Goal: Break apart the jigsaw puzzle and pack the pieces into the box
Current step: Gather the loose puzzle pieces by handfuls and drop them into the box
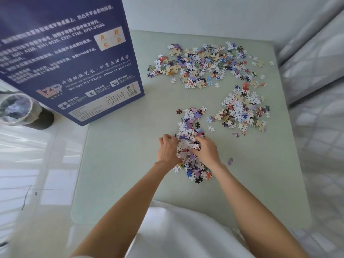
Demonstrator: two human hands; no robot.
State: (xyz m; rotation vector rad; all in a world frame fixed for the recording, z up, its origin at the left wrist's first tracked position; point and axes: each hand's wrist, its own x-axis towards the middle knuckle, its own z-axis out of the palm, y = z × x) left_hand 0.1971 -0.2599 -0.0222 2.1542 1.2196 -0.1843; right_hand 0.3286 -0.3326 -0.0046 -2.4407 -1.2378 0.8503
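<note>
My left hand (167,149) and right hand (205,149) clench the near pile (191,146) (still clumped) — gathering it for the box (74,58), far left.

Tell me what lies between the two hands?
In the head view, a clump of puzzle pieces lies between the left hand and right hand; both grip it.

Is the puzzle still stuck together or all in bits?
Mostly in bits: three loose piles lie on the table. Both hands grip the nearest pile; joined chunks inside it cannot be told.
</note>
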